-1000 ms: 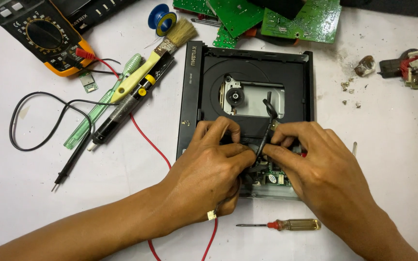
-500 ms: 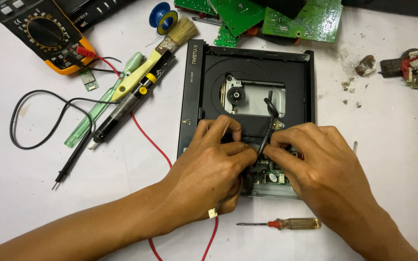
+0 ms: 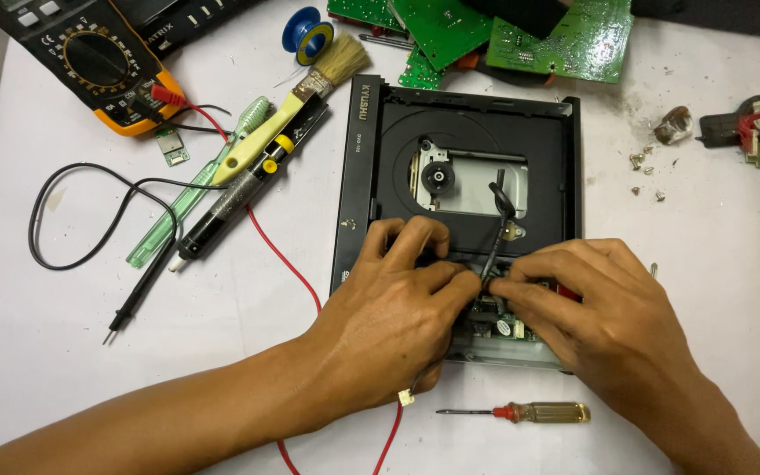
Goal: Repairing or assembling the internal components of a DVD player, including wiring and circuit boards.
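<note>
Barely shifted, both hands' fingers pinch a black cable over the opened disc drive.

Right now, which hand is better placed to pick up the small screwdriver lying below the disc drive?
Probably the right hand: the screwdriver lies just below it, handle toward that side. The left hand sits farther from the handle, both resting on the drive.

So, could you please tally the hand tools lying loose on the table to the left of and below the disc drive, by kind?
Brush: 1
Desoldering pump: 1
Screwdriver: 1
Green toothbrush: 1
Total: 4
</note>
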